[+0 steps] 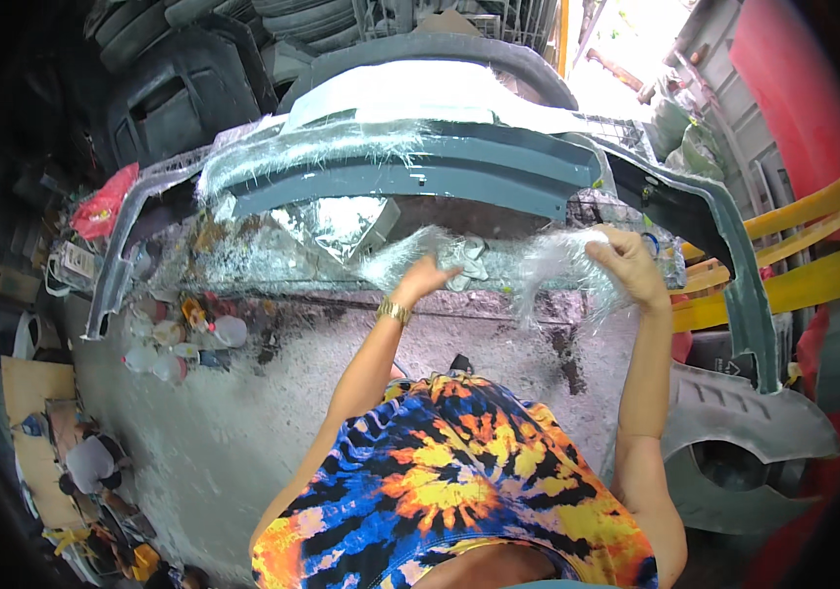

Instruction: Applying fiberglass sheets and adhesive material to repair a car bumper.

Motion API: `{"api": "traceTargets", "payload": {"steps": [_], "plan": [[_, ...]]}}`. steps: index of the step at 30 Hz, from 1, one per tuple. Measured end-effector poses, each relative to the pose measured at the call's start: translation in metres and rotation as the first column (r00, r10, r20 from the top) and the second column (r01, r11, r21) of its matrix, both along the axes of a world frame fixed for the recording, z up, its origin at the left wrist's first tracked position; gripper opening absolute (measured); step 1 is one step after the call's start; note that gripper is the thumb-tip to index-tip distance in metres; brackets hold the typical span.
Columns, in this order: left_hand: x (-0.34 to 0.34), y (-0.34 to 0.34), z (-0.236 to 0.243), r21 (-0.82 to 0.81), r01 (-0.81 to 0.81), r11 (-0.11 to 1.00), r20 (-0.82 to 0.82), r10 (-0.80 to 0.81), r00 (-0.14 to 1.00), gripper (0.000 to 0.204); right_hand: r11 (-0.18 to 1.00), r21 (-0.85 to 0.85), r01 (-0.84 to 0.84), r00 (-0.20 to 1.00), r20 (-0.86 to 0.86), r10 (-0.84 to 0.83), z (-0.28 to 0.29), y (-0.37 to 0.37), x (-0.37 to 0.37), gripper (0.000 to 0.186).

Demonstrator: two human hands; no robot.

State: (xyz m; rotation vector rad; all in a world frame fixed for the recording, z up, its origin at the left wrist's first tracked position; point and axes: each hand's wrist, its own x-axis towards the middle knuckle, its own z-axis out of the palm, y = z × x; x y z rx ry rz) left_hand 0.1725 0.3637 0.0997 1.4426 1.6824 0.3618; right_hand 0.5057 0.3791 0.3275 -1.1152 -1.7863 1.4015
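My left hand [424, 276], with a gold wristwatch [393, 310], reaches onto loose white glass-fibre strands [400, 253] on the work surface, thumb and fingers apart. Just right of it lies a crumpled white item [471, 263] that I cannot make out. My right hand [624, 265] is closed, pinching a fluffy piece of white fibre mat [562, 270] that hangs down leftward. Beyond both hands lies a grey bumper [479, 175], with frayed fibre [312, 147] along its left upper edge and long sides curving toward me. A foil-covered block [351, 226] sits behind my left hand.
Plastic jugs [229, 332] stand on the floor at left; a person [96, 461] crouches by cardboard [27, 393] beyond them. A red bag [101, 201] is at back left, tires [307, 20] behind. Yellow parts [803, 285] and a grey fender [744, 432] are at right.
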Motion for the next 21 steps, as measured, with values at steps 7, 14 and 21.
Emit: {"api": "traceTargets", "payload": {"steps": [7, 14, 21], "plan": [[0.056, -0.007, 0.158, 0.523, -0.032, 0.852, 0.616, -0.351, 0.705, 0.056, 0.915, -0.107, -0.390, 0.921, -0.017, 0.390, 0.033, 0.010, -0.036, 0.021], [0.023, -0.015, 0.181, 0.265, 0.301, 0.916, 0.619, -0.401, 0.675, 0.027, 0.841, 0.160, -0.518, 0.787, 0.473, 0.395, 0.039, 0.045, -0.001, 0.031], [-0.005, -0.032, 0.184, 0.165, 0.215, 0.963, 0.449, -0.267, 0.852, 0.030, 0.837, -0.179, -0.518, 0.779, 0.306, 0.548, 0.004, 0.059, -0.011, 0.031]]}}
